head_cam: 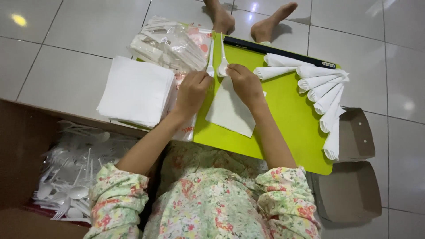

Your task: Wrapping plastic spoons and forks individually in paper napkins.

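Grip: the left hand (192, 90) pinches the bowl end of a white plastic spoon (210, 59), and the right hand (245, 84) pinches the head of a white plastic fork (222, 59); both handles point away from the person, side by side, over the top corner of a white paper napkin (230, 110). The napkin lies as a diamond on a lime-green board (290, 115), just under the hands. The cutlery looks light, thin and somewhat springy, best held at the broad head rather than along the slim handle; the napkin is soft and creases easily, so it is probably best taken by a corner. Along the board's far and right edges lies a fan of rolled napkin bundles (325, 95). Left of the board: a stack of flat napkins (135, 90) and a clear bag of wrapped items (170, 44), contents hard to make out. A brown box holds loose plastic cutlery (73, 170). Folded cardboard trays (349, 177) lie at right. The floor is glossy white tile (62, 48); the person sits on it, bare feet beyond the board.
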